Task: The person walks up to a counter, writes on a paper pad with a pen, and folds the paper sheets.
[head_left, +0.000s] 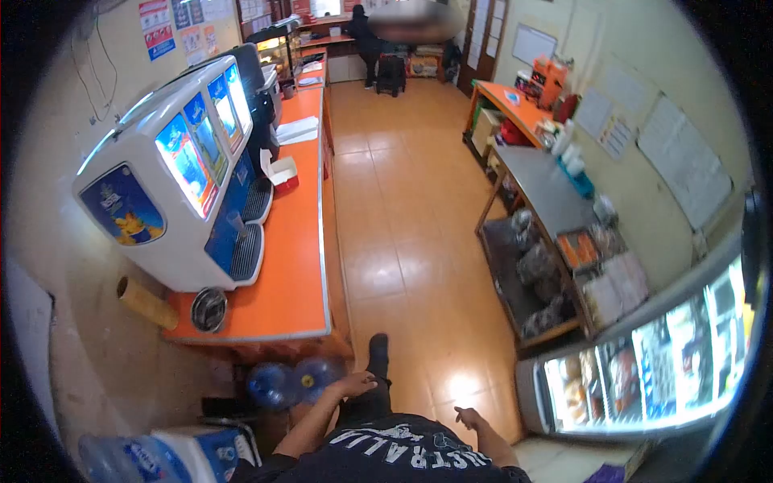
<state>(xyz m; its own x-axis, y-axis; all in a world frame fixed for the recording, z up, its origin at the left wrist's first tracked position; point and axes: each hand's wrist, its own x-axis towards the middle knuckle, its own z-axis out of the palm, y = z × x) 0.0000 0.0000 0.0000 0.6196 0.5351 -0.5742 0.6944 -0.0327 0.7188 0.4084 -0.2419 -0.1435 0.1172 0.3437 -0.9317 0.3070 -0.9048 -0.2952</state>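
Note:
My left hand (pixel 355 385) is over my dark-trousered left leg, its fingers loosely stretched and nothing visible in them. Two large clear-blue water bottles, a nearer one (pixel 312 378) and another (pixel 269 384) beside it, sit under the counter's end just left of that hand. On the other side of my body, my right hand (pixel 471 419) hangs low above the tiled floor (pixel 419 338). Its fingers are slightly bent and apart, with no object seen in them. One dark shoe (pixel 378 350) is stepping forward on the tiles.
An orange counter (pixel 290 282) runs along the left, bearing a drink dispenser (pixel 185 177), a metal bowl (pixel 209 310) and a red-white box (pixel 280 171). At right stand a steel-topped table (pixel 535 173) and a lit display fridge (pixel 644 362). A person in dark clothes (pixel 364 44) is far ahead.

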